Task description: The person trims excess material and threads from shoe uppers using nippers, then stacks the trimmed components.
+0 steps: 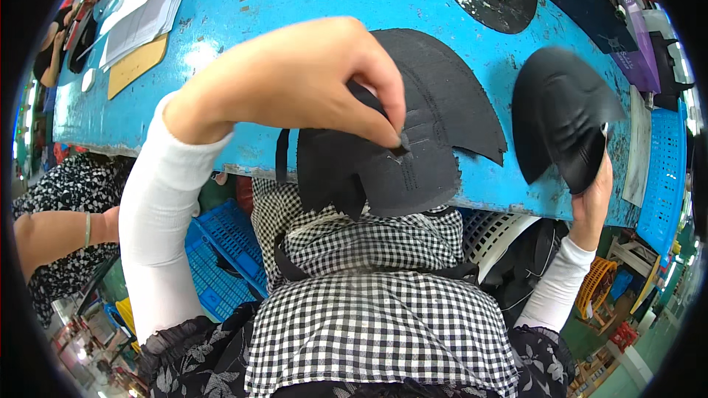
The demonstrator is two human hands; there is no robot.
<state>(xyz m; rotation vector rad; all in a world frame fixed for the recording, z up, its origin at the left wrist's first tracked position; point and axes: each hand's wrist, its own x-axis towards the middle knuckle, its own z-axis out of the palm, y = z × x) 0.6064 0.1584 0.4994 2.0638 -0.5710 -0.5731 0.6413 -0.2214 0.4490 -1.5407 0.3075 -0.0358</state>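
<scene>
Black panels (413,188) overhanging the surface (273,0) nearside could slip; left hand (317,74) pinches something small (401,149), right hand (592,195) a curved piece (557,103).

Far left: papers (151,11) on table (243,0), overlapping tan board (138,68). Far right: purple box (643,66). Right edge: blue basket (664,188). Near left, below table: blue crate (221,276). Near right, low: orange basket (594,286).

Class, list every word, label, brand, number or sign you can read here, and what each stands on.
No text is clear enough to quote.
Stacked papers: any print too small to read.
Purple box: marks too blurred to read.
Black curved piece in the right hand: no lettering visible.
</scene>
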